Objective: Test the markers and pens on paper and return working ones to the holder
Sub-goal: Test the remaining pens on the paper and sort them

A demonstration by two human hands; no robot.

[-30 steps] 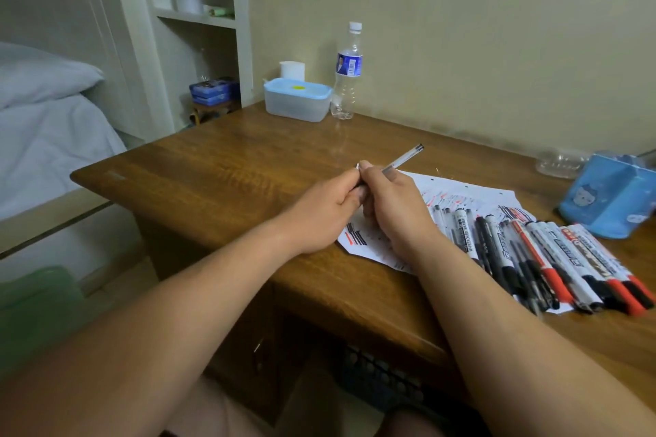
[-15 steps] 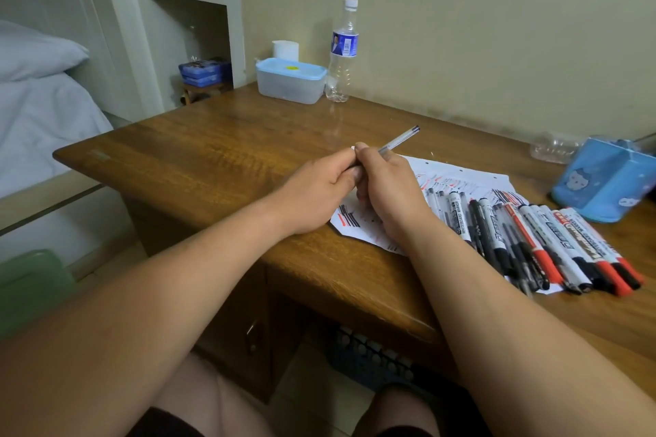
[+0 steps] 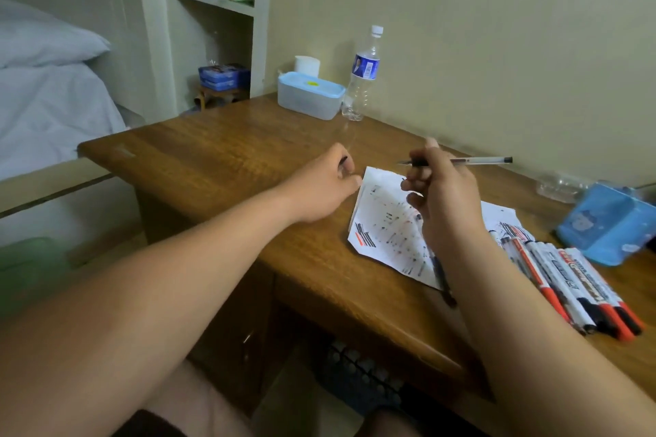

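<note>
Can't read the print on the markers (image 3: 568,280) or the blue label on the plastic bottle (image 3: 362,82), it's too blurry on my feed. The right hand (image 3: 443,199) has its fingers clamped on a thin clear pen (image 3: 475,160), tip pointing left, above the scribbled paper (image 3: 383,223) on the wooden table (image 3: 213,167). The left hand (image 3: 316,192) has its fingers curled round a small dark cap (image 3: 343,162). The blue holder (image 3: 610,227) sits far right.

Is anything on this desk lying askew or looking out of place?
The blue holder at the right end of the desk looks tipped over, not upright. The paper lies crooked to the desk edge.
</note>
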